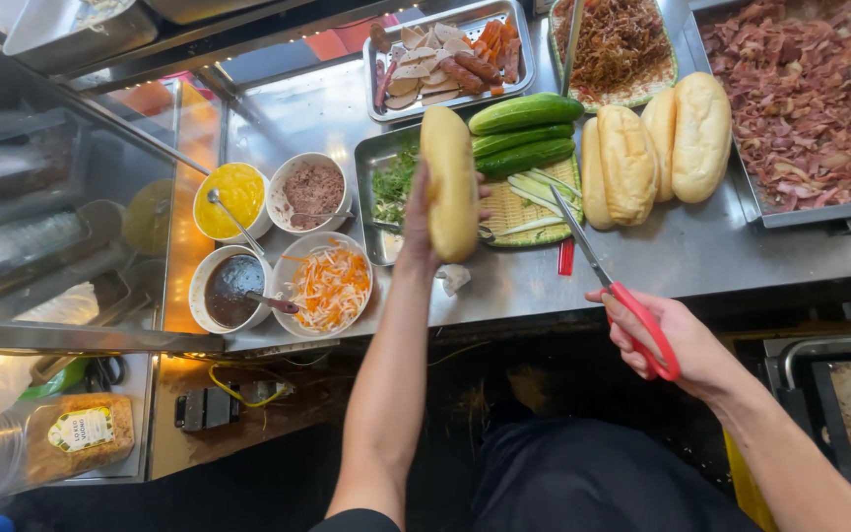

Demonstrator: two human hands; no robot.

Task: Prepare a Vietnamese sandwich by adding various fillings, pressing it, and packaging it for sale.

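Gripping a long golden baguette roll (450,182) upright, left hand (416,227); right hand (677,340) clenched on red-handled scissors (615,286).

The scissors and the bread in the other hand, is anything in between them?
Nothing visible. The scissors in the right hand point toward the bread roll held upright by the left hand, with only open air above the steel counter between them.

Bright, even overhead light; soft glare on the steel surface (701,251); dark shadow below it; wide-angle bending at edges; sharp focus.
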